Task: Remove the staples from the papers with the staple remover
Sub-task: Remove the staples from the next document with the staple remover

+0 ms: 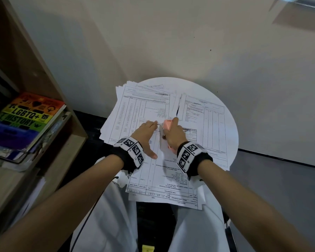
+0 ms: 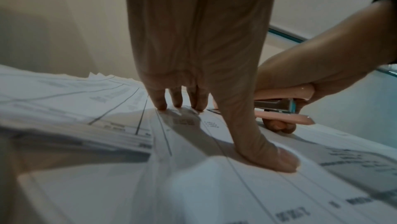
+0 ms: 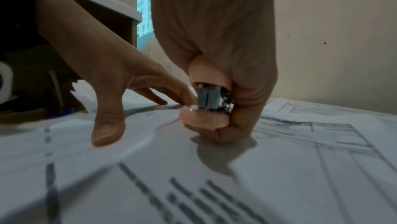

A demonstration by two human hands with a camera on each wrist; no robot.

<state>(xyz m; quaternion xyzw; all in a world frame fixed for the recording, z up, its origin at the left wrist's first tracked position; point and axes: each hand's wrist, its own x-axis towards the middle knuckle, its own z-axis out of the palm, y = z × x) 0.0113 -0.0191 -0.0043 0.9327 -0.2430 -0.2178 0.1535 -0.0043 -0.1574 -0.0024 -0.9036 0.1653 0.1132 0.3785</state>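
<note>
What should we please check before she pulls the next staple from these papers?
1. Left hand pressing the papers flat: ok.
2. Right hand has a firm grip on the pink tool: ok.
3. Tool tip under a staple: cannot tell, hidden.
4. Left fingertips clear of the tip: not ok, very close.
5. Papers supported by the table: not ok, near edge overhangs.

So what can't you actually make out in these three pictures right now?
- Staple: no view shows it; the left hand pressing the printed white papers and the right hand gripping the pink stapler-shaped staple remover cover that spot.
- Remover's tip: hidden by the left thumb in the left wrist view.
- Print: blurred in both wrist views.
</note>
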